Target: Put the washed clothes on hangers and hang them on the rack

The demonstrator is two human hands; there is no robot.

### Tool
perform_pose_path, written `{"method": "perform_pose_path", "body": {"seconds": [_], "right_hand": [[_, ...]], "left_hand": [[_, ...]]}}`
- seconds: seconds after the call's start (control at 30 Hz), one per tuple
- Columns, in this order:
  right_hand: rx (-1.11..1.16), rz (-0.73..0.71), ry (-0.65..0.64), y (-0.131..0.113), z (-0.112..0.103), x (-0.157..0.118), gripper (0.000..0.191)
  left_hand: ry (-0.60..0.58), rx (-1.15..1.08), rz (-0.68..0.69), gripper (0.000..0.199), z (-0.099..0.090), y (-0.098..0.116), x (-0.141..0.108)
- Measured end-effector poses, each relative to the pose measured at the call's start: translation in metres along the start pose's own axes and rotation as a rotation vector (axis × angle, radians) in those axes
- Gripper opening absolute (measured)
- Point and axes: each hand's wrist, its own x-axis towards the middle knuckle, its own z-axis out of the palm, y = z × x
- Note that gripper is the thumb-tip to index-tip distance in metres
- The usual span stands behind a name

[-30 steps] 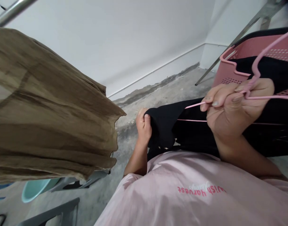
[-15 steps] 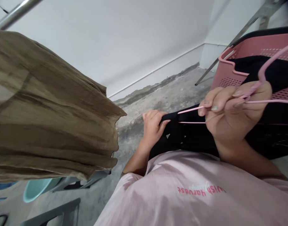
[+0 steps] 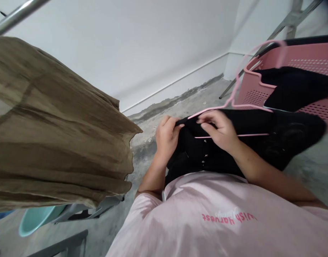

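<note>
My left hand pinches the edge of a black garment that lies across my lap. A pink clothes hanger rests on the garment, its hook toward the basket and part of its lower bar showing over the black cloth. My right hand is over the hanger's left half, thumb and fingertips closed on the black cloth near the upper arm of the hanger. The hanger's left end goes out of sight in the cloth. Several small silver studs show on the black fabric below the bar.
A pink perforated basket with dark cloth in it stands at right, by metal legs. At left a brown cloth hangs near a metal rail. Below it are a turquoise basin and a grey stool.
My right hand has let go of the hanger near its hook and moved left to the black cloth. The hanger has shifted left and now lies on the garment. My left hand keeps its pinch.
</note>
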Motion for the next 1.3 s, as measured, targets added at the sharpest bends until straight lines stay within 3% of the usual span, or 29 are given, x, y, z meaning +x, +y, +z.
{"method": "perform_pose_path", "body": {"seconds": [0.1, 0.2, 0.3, 0.47, 0.6, 0.8, 0.93, 1.03, 1.13, 1.2, 1.3], "right_hand": [[-0.309, 0.049, -0.166, 0.014, 0.0, 0.001, 0.027], [-0.292, -0.097, -0.075, 0.006, 0.002, -0.003, 0.029], [-0.19, -0.214, 0.038, 0.001, 0.004, -0.01, 0.02], [-0.143, 0.029, -0.229, 0.025, 0.014, -0.025, 0.022], [-0.109, 0.162, -0.378, 0.037, 0.022, -0.032, 0.031], [-0.052, 0.27, -0.479, 0.037, 0.032, -0.034, 0.037], [-0.05, 0.253, -0.535, 0.036, 0.038, -0.035, 0.036], [-0.056, 0.267, -0.567, 0.036, 0.038, -0.036, 0.036], [-0.07, 0.305, -0.581, 0.037, 0.036, -0.038, 0.035], [-0.072, 0.313, -0.595, 0.038, 0.035, -0.039, 0.034], [-0.067, 0.308, -0.629, 0.039, 0.035, -0.041, 0.034]], "left_hand": [[0.066, 0.074, -0.031, 0.005, -0.011, -0.018, 0.016], [0.145, 0.19, -0.062, 0.006, -0.039, -0.039, 0.037], [0.302, 0.316, -0.084, 0.005, -0.088, -0.051, 0.055], [0.595, 0.501, -0.069, 0.004, -0.182, -0.045, 0.074], [0.697, 0.571, -0.083, 0.005, -0.247, -0.041, 0.094], [0.721, 0.804, -0.453, 0.015, -0.319, -0.038, 0.124], [0.747, 0.945, -0.552, 0.017, -0.343, -0.04, 0.124], [0.761, 0.965, -0.556, 0.014, -0.349, -0.044, 0.114], [0.693, 0.952, -0.472, 0.017, -0.345, -0.049, 0.102], [0.698, 0.964, -0.44, 0.026, -0.338, -0.049, 0.095], [0.726, 0.968, -0.437, 0.024, -0.321, -0.036, 0.088]]}}
